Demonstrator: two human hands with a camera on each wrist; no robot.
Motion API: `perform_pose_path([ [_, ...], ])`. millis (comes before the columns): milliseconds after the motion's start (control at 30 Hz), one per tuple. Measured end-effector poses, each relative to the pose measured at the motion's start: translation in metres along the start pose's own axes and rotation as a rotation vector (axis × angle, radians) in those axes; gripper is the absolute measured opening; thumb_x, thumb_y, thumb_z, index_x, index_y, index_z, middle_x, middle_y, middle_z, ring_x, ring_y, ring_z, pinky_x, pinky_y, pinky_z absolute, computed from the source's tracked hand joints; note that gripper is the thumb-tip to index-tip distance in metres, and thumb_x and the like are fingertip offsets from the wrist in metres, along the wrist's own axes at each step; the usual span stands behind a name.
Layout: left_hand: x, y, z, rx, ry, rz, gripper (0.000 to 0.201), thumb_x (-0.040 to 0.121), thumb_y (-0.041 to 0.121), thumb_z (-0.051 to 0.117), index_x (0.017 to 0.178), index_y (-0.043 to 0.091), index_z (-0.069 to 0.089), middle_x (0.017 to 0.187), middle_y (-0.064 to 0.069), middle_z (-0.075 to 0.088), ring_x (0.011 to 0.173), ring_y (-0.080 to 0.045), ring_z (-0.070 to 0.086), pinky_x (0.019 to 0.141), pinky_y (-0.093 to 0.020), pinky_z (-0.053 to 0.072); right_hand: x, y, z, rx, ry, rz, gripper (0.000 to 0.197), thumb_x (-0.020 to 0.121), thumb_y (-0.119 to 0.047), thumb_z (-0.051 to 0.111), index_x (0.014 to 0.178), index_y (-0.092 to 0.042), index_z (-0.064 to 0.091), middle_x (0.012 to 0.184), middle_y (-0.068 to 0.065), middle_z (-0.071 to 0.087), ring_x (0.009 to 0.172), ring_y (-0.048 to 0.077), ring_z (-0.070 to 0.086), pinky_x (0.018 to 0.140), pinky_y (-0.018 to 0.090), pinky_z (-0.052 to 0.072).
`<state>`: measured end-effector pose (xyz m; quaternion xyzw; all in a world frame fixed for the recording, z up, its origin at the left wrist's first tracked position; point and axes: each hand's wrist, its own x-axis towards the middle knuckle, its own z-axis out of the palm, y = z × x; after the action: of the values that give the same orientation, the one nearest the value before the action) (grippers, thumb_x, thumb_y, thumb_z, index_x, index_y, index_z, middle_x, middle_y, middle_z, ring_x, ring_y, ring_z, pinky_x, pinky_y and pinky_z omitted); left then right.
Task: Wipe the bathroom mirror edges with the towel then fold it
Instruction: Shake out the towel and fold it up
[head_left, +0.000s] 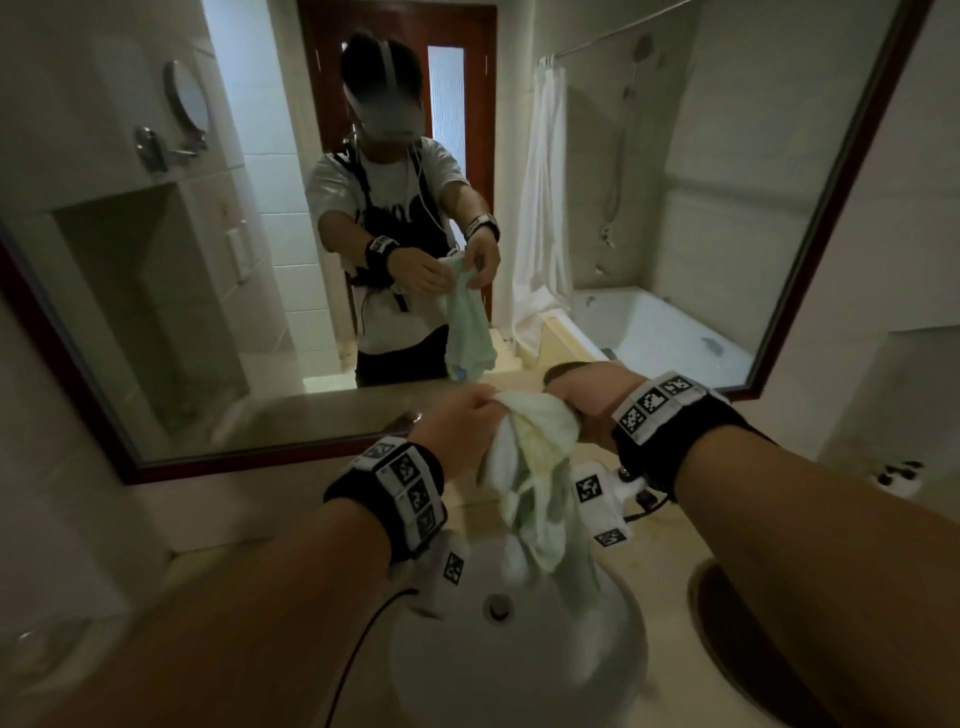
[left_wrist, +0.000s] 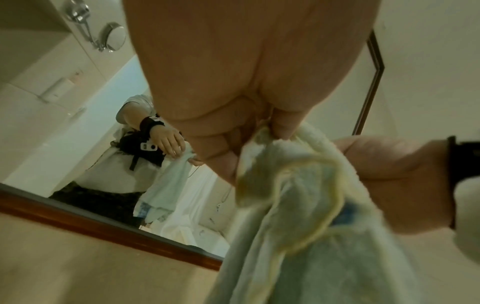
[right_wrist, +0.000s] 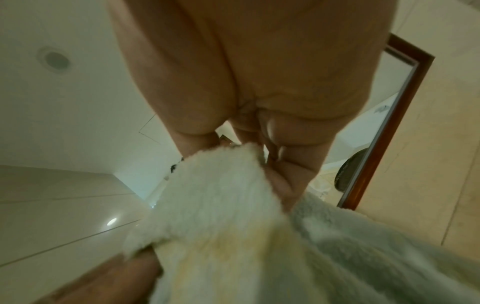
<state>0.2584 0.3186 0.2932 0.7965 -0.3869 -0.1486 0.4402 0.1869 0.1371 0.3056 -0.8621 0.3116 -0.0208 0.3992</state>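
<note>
A pale green and white towel (head_left: 537, 483) hangs bunched in the air above the washbasin (head_left: 519, 670). My left hand (head_left: 462, 431) pinches its top edge from the left, and my right hand (head_left: 587, 402) grips the same top edge from the right, close beside the left. In the left wrist view the left hand (left_wrist: 249, 131) has its fingers curled on the towel (left_wrist: 306, 216). In the right wrist view the right hand (right_wrist: 262, 156) clamps the fluffy towel (right_wrist: 233, 216). The mirror (head_left: 467, 208), with a dark red wooden frame (head_left: 249, 460), hangs straight ahead and reflects both hands and the towel.
A round shaving mirror (head_left: 182, 109) on a swing arm is seen at the upper left. A dark round hole (head_left: 737, 623) is cut in the counter to the right of the basin. A cable (head_left: 374, 639) runs from my left wrist across the basin.
</note>
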Motion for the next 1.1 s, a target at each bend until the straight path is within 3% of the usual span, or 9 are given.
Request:
perform_pose_path([
  [67,0.003,0.022,0.019,-0.041,0.039,-0.017,0.027,0.102,0.023,0.048,0.095,0.013,0.072,0.089,-0.003,0.069,0.085,-0.022,0.064,0.086,-0.045,0.053,-0.008,0.024,-0.013,0.377,-0.1,0.091,0.022,0.079,-0.021,0.075,0.094,-0.007,0.068,0.105,0.02,0.069,0.092,0.032,0.068,0.087,0.046,0.059],
  [167,0.006,0.055,0.045,-0.023,0.066,-0.025,0.026,0.102,0.03,0.049,0.087,0.025,0.07,0.091,0.0,0.071,0.086,-0.022,0.066,0.082,-0.036,0.053,-0.036,0.052,-0.03,0.565,-0.166,0.128,0.062,0.068,-0.052,0.082,0.11,-0.007,0.071,0.096,0.014,0.068,0.072,0.027,0.065,0.063,0.037,0.058],
  [300,0.01,0.091,0.074,0.132,0.043,-0.003,0.031,0.1,0.028,0.05,0.089,0.009,0.072,0.09,-0.013,0.073,0.084,-0.032,0.069,0.081,-0.045,0.058,-0.073,0.085,-0.05,0.543,-0.256,0.113,0.083,0.062,-0.081,0.07,0.122,-0.024,0.066,0.119,0.002,0.062,0.072,0.025,0.072,0.076,0.043,0.059],
  [400,0.011,0.11,0.08,0.259,0.042,0.008,0.033,0.1,0.032,0.05,0.091,0.009,0.072,0.083,-0.007,0.07,0.076,-0.025,0.065,0.074,-0.038,0.055,-0.088,0.096,-0.055,0.491,-0.285,0.026,0.051,0.079,-0.07,0.065,0.113,-0.032,0.066,0.108,-0.008,0.066,0.09,0.023,0.069,0.091,0.044,0.054],
  [500,0.01,0.129,0.079,0.402,0.04,0.06,0.036,0.099,0.034,0.052,0.091,0.004,0.07,0.076,-0.007,0.062,0.065,-0.017,0.055,0.061,-0.03,0.046,-0.092,0.099,-0.055,0.151,-0.16,-0.217,0.013,0.086,-0.042,0.071,0.089,-0.03,0.067,0.087,-0.007,0.068,0.076,0.014,0.065,0.07,0.032,0.053],
  [633,0.004,0.149,0.065,0.522,0.07,0.119,0.027,0.099,0.037,0.057,0.077,0.024,0.063,0.073,0.007,0.058,0.065,-0.008,0.054,0.056,-0.023,0.04,-0.09,0.105,-0.046,-0.168,0.041,-0.27,0.012,0.089,-0.022,0.058,0.081,-0.019,0.067,0.083,0.001,0.067,0.084,0.023,0.064,0.073,0.033,0.053],
  [800,-0.001,0.161,0.041,0.458,0.18,0.177,0.037,0.097,0.037,0.06,0.062,0.031,0.055,0.061,0.011,0.051,0.058,-0.007,0.049,0.056,-0.022,0.036,-0.091,0.111,-0.039,-0.217,0.1,-0.198,0.024,0.092,-0.025,0.053,0.097,-0.011,0.072,0.085,0.004,0.066,0.085,0.026,0.063,0.071,0.03,0.047],
  [1000,-0.001,0.18,0.01,0.5,0.195,0.221,0.043,0.09,0.04,0.066,0.056,0.017,0.051,0.056,0.0,0.044,0.051,-0.013,0.041,0.053,-0.026,0.035,-0.094,0.082,-0.027,0.147,0.168,-0.255,0.044,0.086,-0.068,0.056,0.07,-0.027,0.053,0.068,-0.008,0.055,0.066,0.014,0.055,0.062,0.03,0.042],
  [1100,-0.001,0.184,-0.004,0.636,0.164,0.215,0.047,0.086,0.043,0.068,0.051,0.019,0.047,0.05,0.004,0.041,0.046,-0.012,0.038,0.051,-0.026,0.033,-0.095,0.044,-0.04,0.228,0.281,-0.337,0.053,0.081,-0.076,0.053,0.083,-0.023,0.057,0.077,-0.005,0.061,0.07,0.015,0.059,0.065,0.034,0.047],
])
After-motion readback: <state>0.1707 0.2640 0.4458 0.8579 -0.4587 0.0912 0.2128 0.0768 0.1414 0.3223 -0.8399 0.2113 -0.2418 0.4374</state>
